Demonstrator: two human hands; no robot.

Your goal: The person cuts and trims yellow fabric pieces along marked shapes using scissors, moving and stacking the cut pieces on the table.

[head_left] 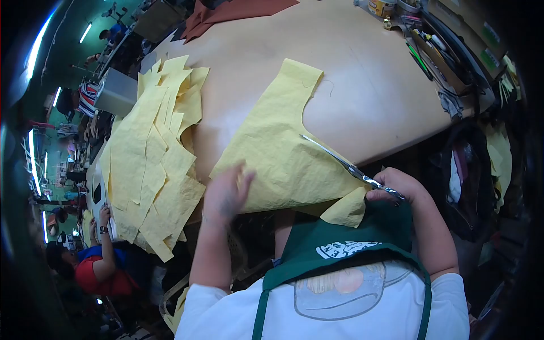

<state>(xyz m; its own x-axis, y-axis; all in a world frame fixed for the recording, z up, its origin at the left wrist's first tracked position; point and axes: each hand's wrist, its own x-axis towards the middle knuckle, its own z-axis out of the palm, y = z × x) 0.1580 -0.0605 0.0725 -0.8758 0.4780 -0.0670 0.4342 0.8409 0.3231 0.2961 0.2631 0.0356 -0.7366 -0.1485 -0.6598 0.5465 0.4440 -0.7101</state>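
Note:
A yellow fabric piece [272, 147] lies on the table before me, with a curved upper right edge and its lower right corner hanging over the table's edge. My left hand [226, 190] is at the piece's lower left side, fingers apart and slightly blurred, holding nothing. In my right hand [399, 184], at the right end of the piece, are metal scissors [351, 168]. Their blades point up and left over the fabric near its curved edge. Left of the piece is a stack of yellow fabric pieces [147, 164], unevenly layered.
Dark red fabric [232, 16] lies at the table's [368, 73] far edge. Containers [382, 7], a green pen [418, 58] and a tool tray [439, 56] are at the upper right. A dark bag [462, 175] hangs at the right. A person in red and blue [105, 269] is at the left.

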